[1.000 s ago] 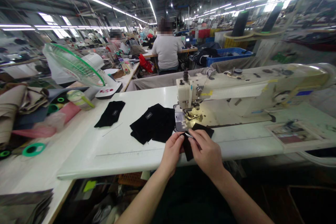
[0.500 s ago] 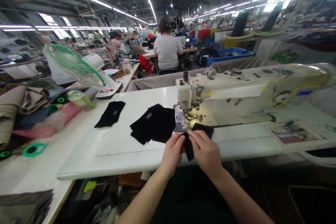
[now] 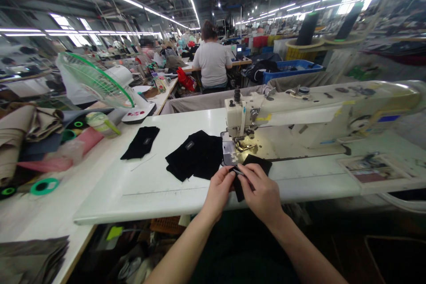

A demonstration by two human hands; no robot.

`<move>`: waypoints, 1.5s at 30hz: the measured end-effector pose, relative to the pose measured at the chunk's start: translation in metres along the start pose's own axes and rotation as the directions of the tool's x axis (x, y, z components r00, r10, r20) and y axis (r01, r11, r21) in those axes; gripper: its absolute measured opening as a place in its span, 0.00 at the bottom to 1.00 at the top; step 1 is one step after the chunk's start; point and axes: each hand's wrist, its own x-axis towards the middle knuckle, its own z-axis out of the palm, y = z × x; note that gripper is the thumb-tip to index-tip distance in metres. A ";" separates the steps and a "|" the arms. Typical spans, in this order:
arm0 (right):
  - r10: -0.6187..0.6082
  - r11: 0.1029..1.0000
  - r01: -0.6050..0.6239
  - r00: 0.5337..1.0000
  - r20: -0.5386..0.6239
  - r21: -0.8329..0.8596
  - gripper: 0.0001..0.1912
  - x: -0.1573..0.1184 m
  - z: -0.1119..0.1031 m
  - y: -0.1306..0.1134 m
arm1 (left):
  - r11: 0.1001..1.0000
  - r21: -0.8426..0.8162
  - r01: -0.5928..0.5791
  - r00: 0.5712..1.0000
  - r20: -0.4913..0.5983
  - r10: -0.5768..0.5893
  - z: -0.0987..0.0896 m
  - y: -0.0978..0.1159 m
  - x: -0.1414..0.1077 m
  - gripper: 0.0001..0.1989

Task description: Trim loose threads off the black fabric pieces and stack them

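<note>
Black fabric strip (image 3: 252,163) lies at the front of the white counter (image 3: 173,199), just before the steel needle plate (image 3: 229,153) of the sewing machine, and its lower end runs down between the person's hands. The left hand (image 3: 218,194) pinches the strip's left edge in a narrow grip, thumb on top. The right hand (image 3: 262,194) is also closed narrowly, its fingertips (image 3: 248,169) on the cloth beside a small silver tool (image 3: 238,170), too small to tell as snips or a needle. Just left of the hands sits a rumpled stack of black fabric pieces (image 3: 195,156) with a small grey label (image 3: 189,145), and farther left lies a single black fabric piece (image 3: 141,143), both flat on the counter. Behind the strip stands a cream industrial sewing machine (image 3: 314,117), its steel presser foot (image 3: 244,144) over the plate. Beyond the counter's left end are a white fan with a green rim (image 3: 96,84), green-ringed thread cones (image 3: 44,186) and folded beige fabric (image 3: 15,137). Well ahead, a co-worker in a pale grey T-shirt (image 3: 212,64) sits with their back turned, near a blue plastic crate (image 3: 293,71).
</note>
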 end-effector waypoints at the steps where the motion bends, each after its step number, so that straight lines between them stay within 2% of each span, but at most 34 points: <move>1: 0.002 1.000 -0.002 1.000 -0.004 -0.001 0.15 0.000 0.000 0.000 | 1.000 0.007 -0.003 1.000 0.004 0.003 0.000 0.000 0.000 0.17; 9: 0.029 1.000 -0.029 0.999 -0.041 -0.002 0.16 -0.001 0.002 0.002 | 0.999 0.040 0.007 1.000 0.023 -0.008 0.003 0.000 -0.004 0.17; 15: 0.021 1.000 -0.021 1.000 0.001 0.013 0.16 -0.001 -0.001 0.001 | 1.000 0.018 0.007 1.000 -0.010 -0.007 0.003 -0.001 -0.001 0.18; 33: 0.040 0.999 -0.040 0.999 -0.022 0.009 0.16 -0.002 0.001 0.003 | 1.000 0.017 0.006 1.000 0.008 -0.006 0.005 -0.004 -0.004 0.16; 40: 0.015 1.000 -0.016 1.000 0.022 0.018 0.16 -0.002 -0.003 0.002 | 1.000 0.005 0.007 1.000 -0.017 -0.007 0.003 0.000 -0.003 0.17; 45: 0.018 1.000 -0.018 1.000 0.009 0.022 0.17 -0.002 -0.002 0.001 | 1.000 0.003 0.003 1.000 -0.030 -0.003 0.003 0.001 -0.002 0.17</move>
